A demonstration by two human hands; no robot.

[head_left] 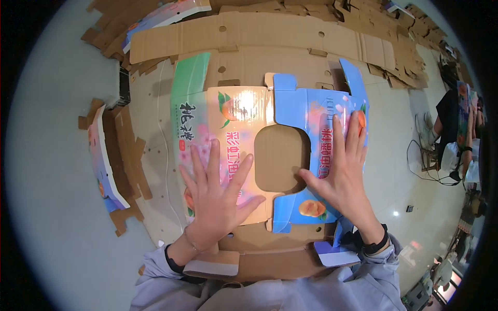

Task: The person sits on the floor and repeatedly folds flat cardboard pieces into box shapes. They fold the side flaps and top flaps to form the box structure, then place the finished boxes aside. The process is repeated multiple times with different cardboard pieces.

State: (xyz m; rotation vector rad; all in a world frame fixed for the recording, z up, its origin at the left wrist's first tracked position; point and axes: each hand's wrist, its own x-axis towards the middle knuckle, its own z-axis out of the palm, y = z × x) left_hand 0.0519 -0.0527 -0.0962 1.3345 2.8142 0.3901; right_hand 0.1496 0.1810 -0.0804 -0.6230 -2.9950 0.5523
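A printed cardboard fruit box lies in front of me, partly folded. Its left panel is peach-pink and its right panel blue, both with fruit pictures. Where they meet is a rounded opening, with plain brown board showing through. My left hand lies spread on the pink panel, fingers apart. On the blue panel my right hand rests flat, its thumb reaching the opening's edge. A green flap stands out at the far left corner, a blue flap at the far right. Brown flaps extend toward my body.
Beyond the box lies a long brown cardboard strip, with more flattened cardboard behind. Another printed box piece stands to the left. A thin white cable crosses the tiled floor. At the right, another person's arm shows near a dark cord.
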